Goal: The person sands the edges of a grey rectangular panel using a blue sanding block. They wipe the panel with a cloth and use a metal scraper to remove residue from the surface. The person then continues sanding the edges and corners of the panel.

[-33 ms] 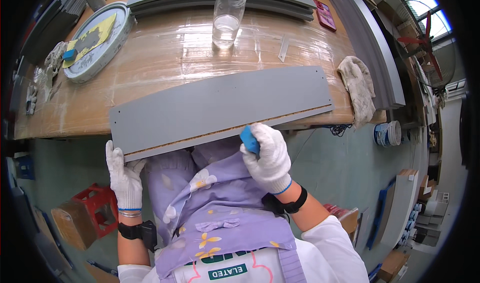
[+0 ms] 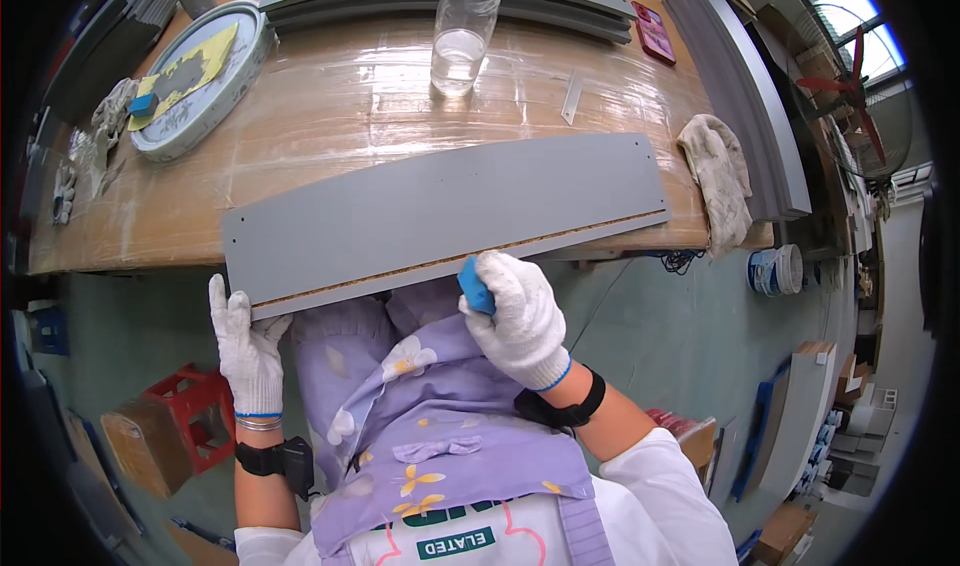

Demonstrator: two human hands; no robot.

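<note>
A long grey panel (image 2: 440, 196) lies slanted across the table's front edge, its near side jutting out over my lap. A narrow groove with bare brown board inside runs along that near side. My left hand (image 2: 248, 351), in a white knit glove, grips the panel's near left corner, fingers at its end and thumb by the underside. In my right hand (image 2: 520, 321), also gloved, a small blue block (image 2: 475, 286) is pinched. The block is at the panel's near edge, just below the groove; whether it touches is hard to see.
On the wrapped table (image 2: 330, 106) stand a clear bottle (image 2: 460, 56) of liquid and a round white lid (image 2: 255, 56) bearing yellow sandpaper (image 2: 215, 56) and another blue block (image 2: 143, 106). A rag (image 2: 715, 176), phone (image 2: 654, 34) and stacked grey panels (image 2: 740, 96) are at right.
My right hand has moved left along the panel's near edge with the blue block. The panel and my left hand have stayed nearly where they were; the whole view has shifted slightly.
</note>
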